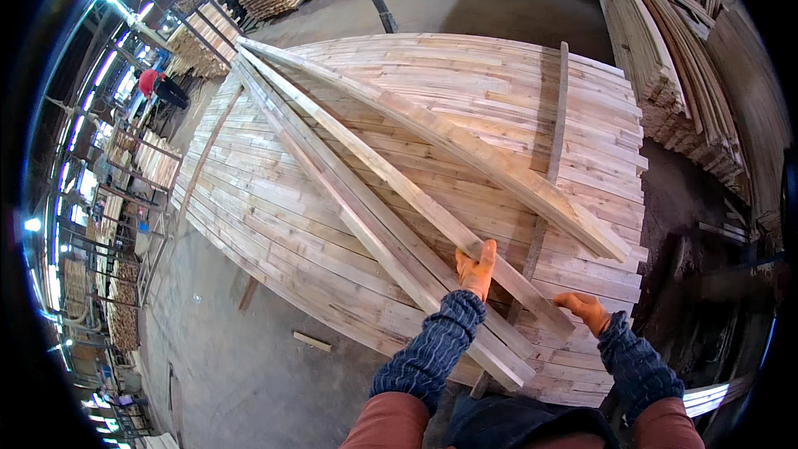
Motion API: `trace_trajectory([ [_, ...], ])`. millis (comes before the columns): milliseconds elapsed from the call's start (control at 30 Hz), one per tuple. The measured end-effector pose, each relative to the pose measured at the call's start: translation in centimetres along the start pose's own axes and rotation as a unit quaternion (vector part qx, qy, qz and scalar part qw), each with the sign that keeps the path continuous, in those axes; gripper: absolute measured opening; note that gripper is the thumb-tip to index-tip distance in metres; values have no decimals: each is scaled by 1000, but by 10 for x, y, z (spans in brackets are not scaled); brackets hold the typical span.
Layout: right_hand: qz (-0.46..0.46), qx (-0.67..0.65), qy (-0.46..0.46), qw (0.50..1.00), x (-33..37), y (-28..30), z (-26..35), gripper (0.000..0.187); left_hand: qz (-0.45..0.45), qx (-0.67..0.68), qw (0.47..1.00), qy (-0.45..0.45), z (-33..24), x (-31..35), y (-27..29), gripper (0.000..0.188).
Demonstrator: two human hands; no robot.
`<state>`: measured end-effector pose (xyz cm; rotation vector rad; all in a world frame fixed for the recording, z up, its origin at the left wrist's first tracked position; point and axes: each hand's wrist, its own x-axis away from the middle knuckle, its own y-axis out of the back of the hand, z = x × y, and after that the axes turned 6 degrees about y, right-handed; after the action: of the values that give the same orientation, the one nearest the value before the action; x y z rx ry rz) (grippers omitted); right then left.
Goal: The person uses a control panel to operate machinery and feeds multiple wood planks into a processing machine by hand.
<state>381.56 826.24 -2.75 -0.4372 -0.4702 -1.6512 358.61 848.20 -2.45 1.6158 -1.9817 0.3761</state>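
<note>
In an orange glove, my left hand is closed over a long, narrow wooden board, gripping it a short way from its near end. My right hand, gloved alike, is beside that board's near end, with its fingers partly bent toward it; whether they touch is hard to make out. Left of the held board lie more long boards side by side. A wider plank slants away on the right. All of them fan out from one far point, on top of a broad layer of boards.
Thin cross strips lie across the board layer near its right and left ends. Tall lumber stacks stand at the right. On the concrete floor lies a small wood offcut. A person in red is far left, near racks.
</note>
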Motion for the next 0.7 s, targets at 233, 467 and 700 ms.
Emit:
trace_trajectory([
  [233, 80, 327, 67, 939, -12, -49, 65, 102, 78, 174, 976, 106, -3, -10, 12, 101],
  [467, 176, 301, 126, 929, 10, -72, 75, 79, 32, 222, 972, 63, 19, 52, 37, 92],
  [700, 204, -71, 105, 971, -91, -140, 131, 94, 279, 221, 917, 182, 62, 194, -3, 51],
])
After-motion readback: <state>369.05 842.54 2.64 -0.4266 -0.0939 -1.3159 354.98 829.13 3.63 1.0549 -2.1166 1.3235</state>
